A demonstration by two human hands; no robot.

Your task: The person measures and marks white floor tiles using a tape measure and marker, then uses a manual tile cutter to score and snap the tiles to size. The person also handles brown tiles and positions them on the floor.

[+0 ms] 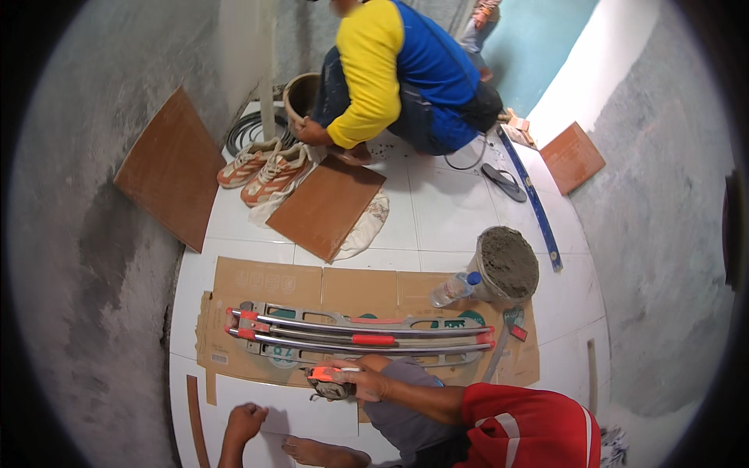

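The tape, gripped in the fingers of the right hand at the near edge of the cardboard, suggests a measuring step; the next move likely calls for drawing it out. Its long axis runs roughly left to right, front apparently leftward. The left hand has curled fingers; whether they hold anything cannot be told

The right hand holds a tape measure near the tile cutter on cardboard; the left hand is at near left. Far off, a co-worker crouches beside a bucket.
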